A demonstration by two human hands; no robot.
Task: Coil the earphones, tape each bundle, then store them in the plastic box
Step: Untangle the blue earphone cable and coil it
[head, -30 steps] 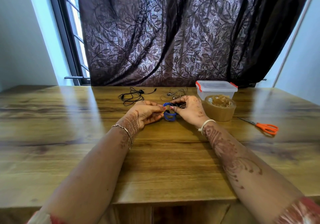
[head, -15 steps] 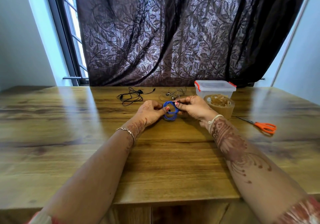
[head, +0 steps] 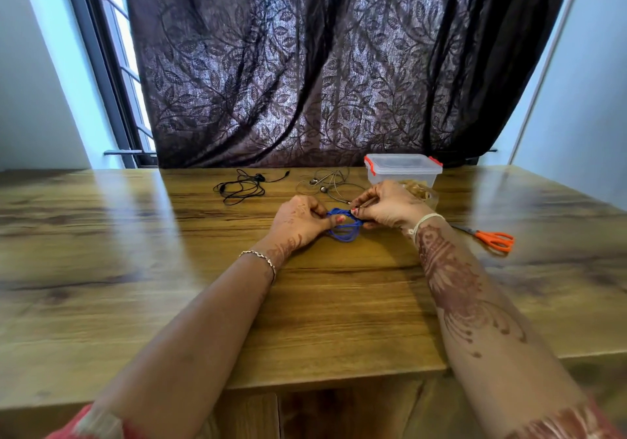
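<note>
The blue earphones (head: 342, 230) are wound into a small loop and lie in front of the plastic box (head: 403, 169), a little to its left, low over the table (head: 169, 269). I cannot tell whether the loop touches the wood. The cable looks light, thin and limp, with enough spring that the turns would likely fan out if released. It is probably best held by a pinch across the bunched strands, where all the turns cross, and not by the buds or the plug. Both hands hold it that way. The left hand (head: 298, 221) pinches the side of the loop farther from the box between its thumb (head: 336, 220) and curled fingers. The right hand (head: 386, 204) pinches the upper side, nearer the box, with its fingertips (head: 355, 210) drawn close together. The bottom of the loop hangs free below both grips. Whether the right fingers also hold a strip of tape is too small to make out. The tape roll (head: 419, 189) stands just in front of the box, half hidden behind the right hand. Grey earphones (head: 325, 184) lie loose just left of the box, and black earphones (head: 242, 187) lie farther left, well apart from it. Orange scissors (head: 492, 238) lie in front of the box and to its right.
</note>
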